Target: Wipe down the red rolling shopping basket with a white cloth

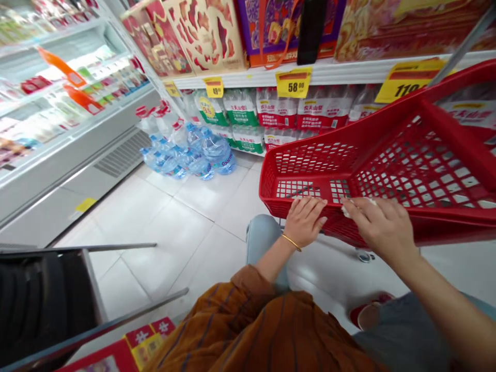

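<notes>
A red plastic shopping cart with lattice walls stands in front of me, at the right. My left hand, with a gold bangle at the wrist, is on its near rim, fingers bent over the edge and thumb beside them. Farther right along the same rim, my right hand is closed on a crumpled white tissue and presses it against the plastic. Only small bits of the tissue show past the fingers. The part of the cart I can see into has a slatted floor and perforated sides.
Shrink-wrapped water bottles fill the low shelf behind the cart, under gift boxes and yellow price tags. Large blue-tinted water jugs stand on the tiled floor. A refrigerated display runs along the left; a dark rack is at lower left.
</notes>
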`<state>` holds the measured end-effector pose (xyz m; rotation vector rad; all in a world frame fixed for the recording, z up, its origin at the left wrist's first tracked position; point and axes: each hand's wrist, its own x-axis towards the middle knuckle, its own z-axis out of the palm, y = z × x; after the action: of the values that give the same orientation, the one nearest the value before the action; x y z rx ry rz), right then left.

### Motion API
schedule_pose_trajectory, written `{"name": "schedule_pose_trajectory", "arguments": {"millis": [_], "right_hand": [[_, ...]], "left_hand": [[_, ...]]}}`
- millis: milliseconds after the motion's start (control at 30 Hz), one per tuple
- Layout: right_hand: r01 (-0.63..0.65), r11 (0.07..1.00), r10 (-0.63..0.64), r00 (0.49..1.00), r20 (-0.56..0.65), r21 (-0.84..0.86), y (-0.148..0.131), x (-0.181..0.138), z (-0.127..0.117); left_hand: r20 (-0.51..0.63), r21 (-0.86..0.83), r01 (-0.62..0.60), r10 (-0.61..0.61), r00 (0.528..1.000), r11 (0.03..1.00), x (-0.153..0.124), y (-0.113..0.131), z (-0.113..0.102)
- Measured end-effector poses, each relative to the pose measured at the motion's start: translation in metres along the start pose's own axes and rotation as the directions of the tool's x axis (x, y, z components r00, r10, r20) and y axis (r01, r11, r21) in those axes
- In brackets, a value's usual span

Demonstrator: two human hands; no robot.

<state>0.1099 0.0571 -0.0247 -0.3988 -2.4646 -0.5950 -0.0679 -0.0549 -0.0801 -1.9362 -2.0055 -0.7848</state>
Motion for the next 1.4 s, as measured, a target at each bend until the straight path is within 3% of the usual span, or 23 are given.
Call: {"name": "schedule_pose_trajectory", "arguments": {"millis": [267, 533, 733, 1033, 1233, 1400], "right_hand": [[0.127, 0.984, -0.126, 0.992, -0.019, 0.123, -0.009, 0.023, -0.002], [0.168, 0.964, -0.163, 0.986, -0.041, 0.206, -0.026, 0.034, 0.003], [0.265, 0.940, -0.270, 0.963, -0.004, 0.214, -0.034, 0.051, -0.005], [0.334, 0.914, -0.373, 0.915, 0.154, 0.229, -0.035, 0.069, -0.006], [0.405, 0.909, -0.416, 0.899, 0.140, 0.098, -0.031, 0.069, 0.000], [0.433, 0.895, -0.444, 0.888, 0.116, 0.110, -0.022, 0.067, 0.011]], "left_hand": [[-0.103, -0.048, 0.092, -0.097, 0.990, 0.995, -0.015, -0.009, -0.014], [-0.090, -0.067, 0.190, -0.195, 0.977, 0.980, -0.028, -0.018, -0.028], [-0.141, -0.034, 0.239, -0.241, 0.960, 0.970, -0.040, -0.024, -0.034], [0.005, -0.103, 0.213, -0.213, 0.977, 0.972, -0.044, -0.038, -0.054], [0.022, -0.079, 0.187, -0.186, 0.982, 0.979, -0.038, -0.040, -0.056], [0.038, -0.075, 0.178, -0.175, 0.984, 0.981, -0.031, -0.040, -0.054]]}}
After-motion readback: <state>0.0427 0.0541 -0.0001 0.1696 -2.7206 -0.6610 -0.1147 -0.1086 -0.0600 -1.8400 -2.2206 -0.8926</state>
